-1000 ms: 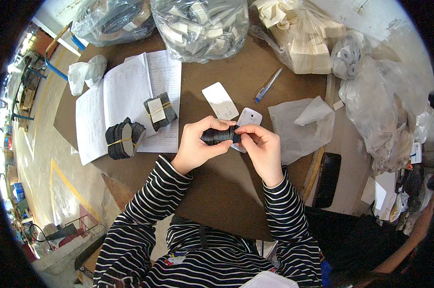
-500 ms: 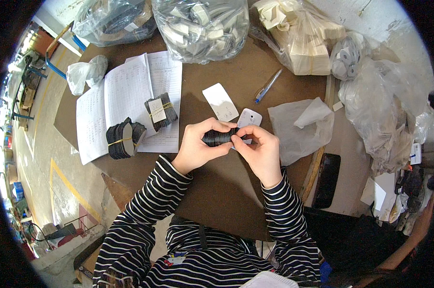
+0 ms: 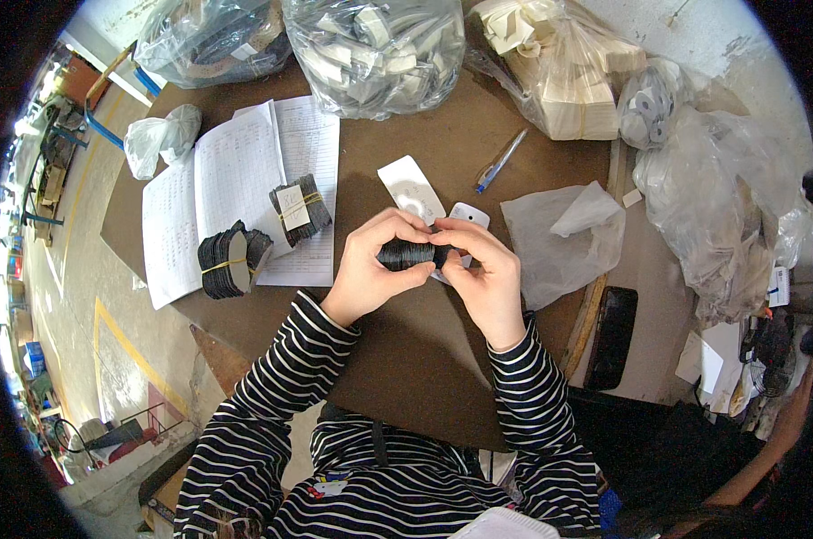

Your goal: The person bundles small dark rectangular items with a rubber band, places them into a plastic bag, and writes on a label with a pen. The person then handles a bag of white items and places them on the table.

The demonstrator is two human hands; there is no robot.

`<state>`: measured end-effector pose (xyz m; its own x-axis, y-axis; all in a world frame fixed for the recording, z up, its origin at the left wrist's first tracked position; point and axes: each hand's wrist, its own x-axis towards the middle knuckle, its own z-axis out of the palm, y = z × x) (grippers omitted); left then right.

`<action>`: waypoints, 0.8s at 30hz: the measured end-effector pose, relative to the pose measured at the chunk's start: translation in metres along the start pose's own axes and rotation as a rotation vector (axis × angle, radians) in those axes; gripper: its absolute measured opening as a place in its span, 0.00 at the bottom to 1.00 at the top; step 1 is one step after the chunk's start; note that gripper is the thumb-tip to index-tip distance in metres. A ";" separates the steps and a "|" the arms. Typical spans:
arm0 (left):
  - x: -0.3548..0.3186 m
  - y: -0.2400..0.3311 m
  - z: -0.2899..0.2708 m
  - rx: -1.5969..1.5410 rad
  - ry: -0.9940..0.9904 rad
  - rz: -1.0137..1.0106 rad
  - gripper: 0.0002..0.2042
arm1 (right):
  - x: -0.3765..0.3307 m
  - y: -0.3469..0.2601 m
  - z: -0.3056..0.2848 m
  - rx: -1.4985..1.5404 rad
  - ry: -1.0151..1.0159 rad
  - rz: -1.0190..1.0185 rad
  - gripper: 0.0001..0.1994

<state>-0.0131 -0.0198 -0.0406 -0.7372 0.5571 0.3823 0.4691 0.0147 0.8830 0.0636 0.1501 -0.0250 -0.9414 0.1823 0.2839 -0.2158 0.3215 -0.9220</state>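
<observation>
A stack of thin black pieces point(image 3: 405, 257) lies sideways between my two hands above the brown table. My left hand point(image 3: 363, 269) is closed around it, fingers along the far side and thumb along the near side. At the stack's right end, my right hand point(image 3: 486, 277) pinches with bent fingers, its fingertips meeting those of the left hand. Just beyond the hands lie a white card point(image 3: 412, 189) and a white rounded flat object point(image 3: 470, 214), partly covered by my right fingers. Two banded bundles of dark pieces, one point(image 3: 227, 262) nearer and one with a label point(image 3: 300, 210), rest to the left.
Under the bundles, an open notebook point(image 3: 168, 225) and printed sheets point(image 3: 321, 135) spread out. A blue pen point(image 3: 502, 162) and a flat plastic bag point(image 3: 559, 260) lie right. Stuffed clear bags point(image 3: 379, 54) line the far edge. A black case point(image 3: 611, 337) sits by the wooden edge.
My right fingers have shifted left and up over the end of the stack, and the right thumb has moved. My left hand keeps its hold almost in place.
</observation>
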 end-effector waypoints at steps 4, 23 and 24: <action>-0.003 -0.003 0.000 -0.105 -0.023 -0.100 0.15 | -0.002 0.004 0.000 0.064 -0.011 0.043 0.13; -0.007 -0.011 0.000 -0.169 -0.042 -0.050 0.14 | 0.001 -0.002 -0.003 0.097 -0.069 0.085 0.06; -0.007 -0.010 0.000 -0.175 -0.044 -0.056 0.14 | 0.001 -0.004 -0.004 0.108 -0.075 0.117 0.06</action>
<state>-0.0123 -0.0236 -0.0523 -0.7358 0.5956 0.3222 0.3335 -0.0954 0.9379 0.0641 0.1523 -0.0199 -0.9776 0.1413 0.1559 -0.1262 0.1992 -0.9718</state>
